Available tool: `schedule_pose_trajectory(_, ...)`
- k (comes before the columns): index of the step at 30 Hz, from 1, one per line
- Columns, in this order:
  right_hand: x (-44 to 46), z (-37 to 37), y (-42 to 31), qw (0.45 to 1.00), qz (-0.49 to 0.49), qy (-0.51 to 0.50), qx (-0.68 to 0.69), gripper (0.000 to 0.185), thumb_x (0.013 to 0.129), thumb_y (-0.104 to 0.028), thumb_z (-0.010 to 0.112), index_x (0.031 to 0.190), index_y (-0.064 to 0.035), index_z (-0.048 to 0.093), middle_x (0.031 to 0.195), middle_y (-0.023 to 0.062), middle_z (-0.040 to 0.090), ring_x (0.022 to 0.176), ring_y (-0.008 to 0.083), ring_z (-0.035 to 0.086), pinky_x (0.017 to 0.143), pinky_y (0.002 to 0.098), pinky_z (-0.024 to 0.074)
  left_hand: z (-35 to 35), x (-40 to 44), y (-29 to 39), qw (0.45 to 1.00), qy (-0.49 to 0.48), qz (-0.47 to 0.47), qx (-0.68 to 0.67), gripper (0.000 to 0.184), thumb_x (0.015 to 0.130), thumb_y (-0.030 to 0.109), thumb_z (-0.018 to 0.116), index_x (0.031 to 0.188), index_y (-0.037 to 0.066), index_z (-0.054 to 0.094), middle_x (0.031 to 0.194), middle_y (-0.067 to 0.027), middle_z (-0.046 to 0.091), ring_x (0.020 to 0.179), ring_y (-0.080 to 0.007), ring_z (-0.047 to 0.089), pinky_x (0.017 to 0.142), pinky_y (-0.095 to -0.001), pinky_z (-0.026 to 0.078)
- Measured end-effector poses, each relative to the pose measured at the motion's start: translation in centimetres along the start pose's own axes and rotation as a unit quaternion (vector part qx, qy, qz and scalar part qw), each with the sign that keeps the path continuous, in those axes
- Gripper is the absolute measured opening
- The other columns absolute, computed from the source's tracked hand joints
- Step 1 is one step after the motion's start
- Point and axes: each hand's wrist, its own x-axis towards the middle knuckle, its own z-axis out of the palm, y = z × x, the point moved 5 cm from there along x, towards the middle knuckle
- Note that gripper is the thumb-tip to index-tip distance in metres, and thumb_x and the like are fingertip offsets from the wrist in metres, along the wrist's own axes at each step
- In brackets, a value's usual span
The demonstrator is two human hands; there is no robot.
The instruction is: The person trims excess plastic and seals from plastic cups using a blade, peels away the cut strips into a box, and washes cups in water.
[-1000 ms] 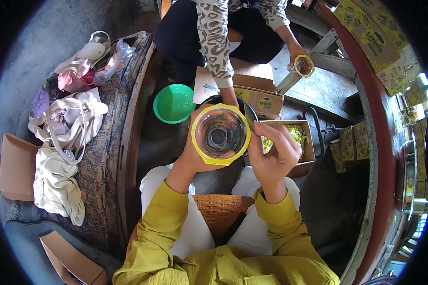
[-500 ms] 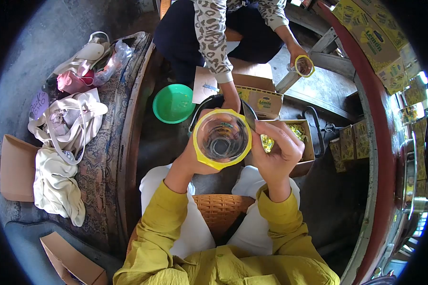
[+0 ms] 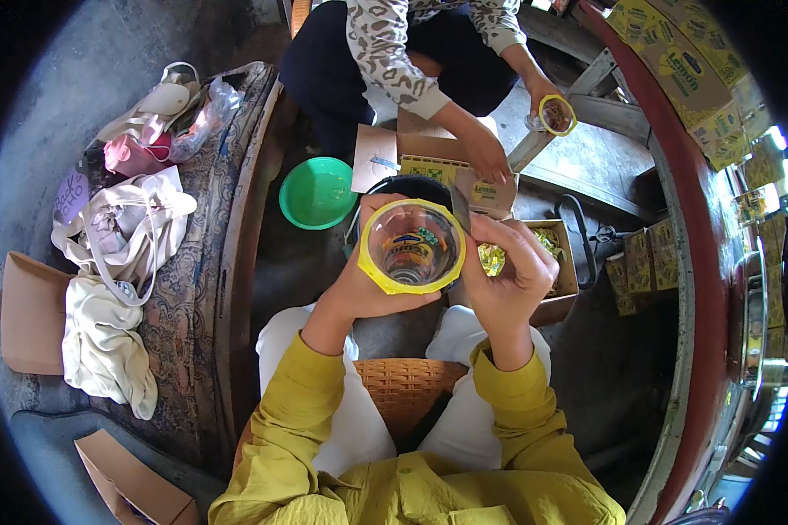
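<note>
My left hand [image 3: 359,284] is closed around a clear plastic jar [image 3: 403,267] with a yellow faceted rim, its open mouth facing me. Printed lettering shows through its wall. In my right hand [image 3: 512,267], a thin grey knife blade [image 3: 460,208] is pinched between thumb and fingers, standing upright close beside the rim; I cannot tell if it touches. Behind the jar is a dark bucket [image 3: 392,185], partly hidden. Just beyond my right hand sits an open carton [image 3: 566,293] holding shiny yellow packets [image 3: 547,238].
A co-worker's hand [image 3: 490,157] is over a lemon-printed carton [image 3: 433,168]; their other hand holds a similar jar [image 3: 556,116]. A green basin [image 3: 318,194] lies on the floor. Bags rest on the patterned bench [image 3: 197,306] at left. A red-edged counter [image 3: 709,289] runs along the right.
The jar has tilted and dropped slightly in my left hand, bringing its printing into view. The co-worker's hand has moved from the bucket rightward to the carton. My right hand is nearly still.
</note>
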Motion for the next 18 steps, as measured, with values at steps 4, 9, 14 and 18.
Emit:
schedule_pose_trajectory(4, -0.4, 0.0, 0.1, 0.999, 0.012, 0.032, 0.006, 0.019, 0.062, 0.007, 0.066, 0.08, -0.0005, 0.063, 0.066, 0.0085, 0.061, 0.057, 0.015, 0.059, 0.053, 0.0224, 0.0456, -0.5, -0.4, -1.0, 0.997, 0.017, -0.049, -0.056, 0.075, 0.059, 0.008, 0.074, 0.12, 0.006, 0.031, 0.11, -0.0061, 0.04, 0.107, -0.0177, 0.041, 0.09, -0.0317, 0.039)
schedule_pose_trajectory(9, -0.4, 0.0, -0.3, 0.999, 0.002, 0.046, -0.012, 0.018, 0.063, 0.007, 0.066, 0.078, -0.0002, 0.062, 0.065, 0.0082, 0.061, 0.056, 0.0148, 0.059, 0.052, 0.0224, 0.0456, -0.3, 0.0, -0.9, 0.993, 0.039, -0.029, -0.112, 0.065, 0.067, 0.003, 0.066, 0.122, 0.006, 0.031, 0.118, -0.0076, 0.038, 0.111, -0.0181, 0.04, 0.092, -0.0322, 0.037)
schedule_pose_trajectory(14, -0.8, 0.4, -0.3, 0.999, -0.014, 0.033, -0.029, 0.018, 0.062, 0.007, 0.066, 0.077, -0.0007, 0.062, 0.064, 0.0073, 0.06, 0.055, 0.0143, 0.058, 0.051, 0.0224, 0.0454, -0.4, -0.3, -1.6, 0.991, 0.041, -0.038, -0.123, 0.067, 0.07, 0.003, 0.064, 0.126, 0.005, 0.027, 0.119, -0.0086, 0.038, 0.112, -0.019, 0.039, 0.095, -0.0331, 0.034)
schedule_pose_trajectory(18, -0.7, 0.4, -0.7, 0.998, -0.015, 0.05, -0.027, 0.018, 0.061, 0.007, 0.066, 0.077, -0.0012, 0.062, 0.063, 0.0068, 0.059, 0.053, 0.0138, 0.057, 0.05, 0.0221, 0.0447, -0.5, -0.4, -1.5, 0.993, 0.045, -0.012, -0.109, 0.069, 0.07, 0.004, 0.064, 0.127, 0.004, 0.025, 0.12, -0.0094, 0.038, 0.113, -0.0197, 0.039, 0.095, -0.0334, 0.033)
